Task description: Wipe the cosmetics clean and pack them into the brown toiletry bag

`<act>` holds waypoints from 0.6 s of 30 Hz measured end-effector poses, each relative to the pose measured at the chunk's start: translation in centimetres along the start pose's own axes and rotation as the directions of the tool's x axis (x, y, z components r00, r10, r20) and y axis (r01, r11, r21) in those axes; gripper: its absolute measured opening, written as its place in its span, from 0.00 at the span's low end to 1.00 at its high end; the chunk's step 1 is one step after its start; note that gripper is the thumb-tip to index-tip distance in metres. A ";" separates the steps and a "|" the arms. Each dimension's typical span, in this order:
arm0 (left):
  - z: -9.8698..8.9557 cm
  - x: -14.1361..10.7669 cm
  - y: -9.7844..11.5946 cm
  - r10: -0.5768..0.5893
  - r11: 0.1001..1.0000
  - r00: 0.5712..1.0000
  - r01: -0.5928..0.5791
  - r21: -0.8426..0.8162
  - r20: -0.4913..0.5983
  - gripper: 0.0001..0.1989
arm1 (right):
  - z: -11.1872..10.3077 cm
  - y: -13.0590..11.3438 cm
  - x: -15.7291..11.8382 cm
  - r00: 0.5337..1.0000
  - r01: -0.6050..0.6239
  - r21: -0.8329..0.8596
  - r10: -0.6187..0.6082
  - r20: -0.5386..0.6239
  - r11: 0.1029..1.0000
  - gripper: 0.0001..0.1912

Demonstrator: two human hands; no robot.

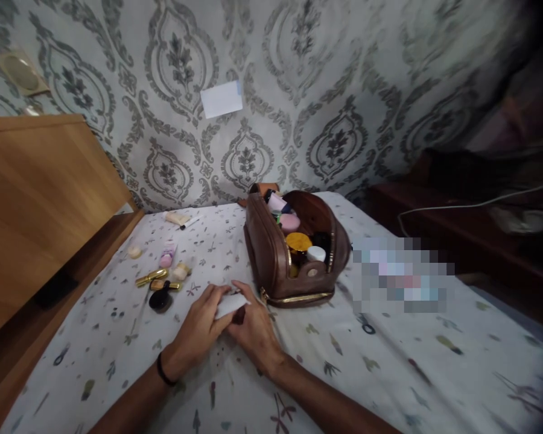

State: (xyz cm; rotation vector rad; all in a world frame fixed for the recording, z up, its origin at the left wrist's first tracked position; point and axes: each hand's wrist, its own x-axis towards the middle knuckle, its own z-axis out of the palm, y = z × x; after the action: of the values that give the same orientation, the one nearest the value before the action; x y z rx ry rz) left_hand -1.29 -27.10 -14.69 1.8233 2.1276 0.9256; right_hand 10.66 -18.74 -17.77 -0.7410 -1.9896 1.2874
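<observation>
A small white item (231,305) is pinched between my two hands in front of the bag. My left hand (200,322) has its fingers closed on its left side. My right hand (254,328) grips the right side, with a small dark thing partly hidden under its fingers. Just beyond them stands an open brown bag (266,259), unzipped on top. Inside show a yellow lid (298,242), a white lid (316,254) and a pink round item (290,223). To the left lie a black round jar (160,300), a gold tube (151,277) and a pink tube (168,254).
A patterned white sheet (308,374) covers the surface. Farther back left lie a beige tube (176,218) and a small round pot (134,251). Wooden furniture (40,205) borders the left side, and a pixelated patch covers something right of the bag. Patterned wall (271,138) rises behind.
</observation>
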 end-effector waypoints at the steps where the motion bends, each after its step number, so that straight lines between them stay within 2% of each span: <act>1: 0.0 0.0 -0.2 0.012 1.000 1.000 -0.012 0.004 -0.006 0.17 | 0.0 -0.1 -0.1 1.000 0.010 0.006 -0.010 0.006 1.000 0.35; 4: 0.1 0.0 -0.7 0.052 0.998 0.998 -0.051 0.032 -0.032 0.17 | -0.2 -0.3 -0.2 0.999 0.030 0.010 -0.031 0.008 0.999 0.32; 8: 0.1 0.2 -1.1 0.125 0.990 0.989 -0.119 0.073 -0.083 0.13 | -0.1 -0.2 -0.3 0.998 0.032 0.013 -0.032 0.046 0.999 0.34; 14: 0.2 0.2 -0.9 0.281 0.959 0.940 -0.267 0.093 -0.196 0.10 | 0.1 0.3 -0.5 0.999 0.040 -0.022 -0.040 -0.005 0.999 0.36; 16: 0.0 0.4 -0.7 0.254 0.967 0.939 -0.251 0.046 -0.233 0.09 | 0.0 0.2 -0.5 0.999 0.031 -0.016 -0.032 -0.009 0.999 0.38; 18: -0.4 0.7 -0.6 0.134 0.989 0.949 -0.147 -0.027 -0.284 0.07 | -0.3 -0.1 -0.5 1.000 -0.007 -0.022 0.007 -0.006 1.000 0.39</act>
State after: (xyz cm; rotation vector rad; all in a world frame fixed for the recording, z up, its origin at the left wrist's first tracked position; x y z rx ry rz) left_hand -2.13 -26.64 -14.58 1.9400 2.1282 1.3318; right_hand 11.16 -18.95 -17.72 -0.7624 -2.0003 1.2682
